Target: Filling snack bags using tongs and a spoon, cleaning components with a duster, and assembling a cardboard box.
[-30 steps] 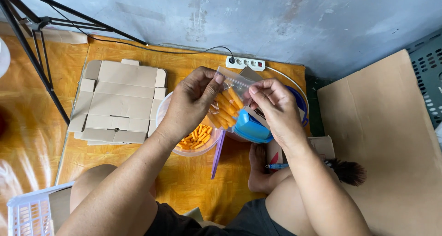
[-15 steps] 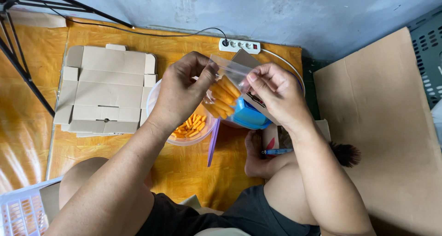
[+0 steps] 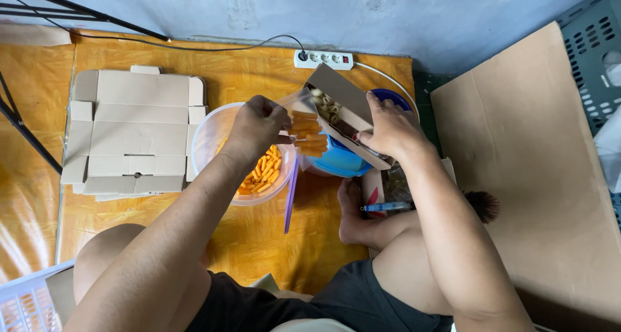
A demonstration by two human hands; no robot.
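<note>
- A purple ruler [image 3: 290, 196] lies on the orange floor mat [image 3: 317, 241], just right of the clear bowl [image 3: 213, 134].
- Above the bowl's right rim, the left hand [image 3: 257, 126] fingers pinch a clear bag of orange sticks [image 3: 306, 132].
- Right of the bowl, the right hand [image 3: 391, 130] fingers grip an open cardboard box [image 3: 343, 105].
- Beyond the bowl, a white power strip [image 3: 323, 59] lies by the wall.

A home corner used for small-scale snack packing, worked from the floor. An orange mat [image 3: 194, 241] lies against a rough grey wall [image 3: 388, 15], with flat boxes [image 3: 136, 131], a snack bowl [image 3: 259, 173], a power strip [image 3: 323, 59] and a crate [image 3: 592, 34] around the seated person.
</note>
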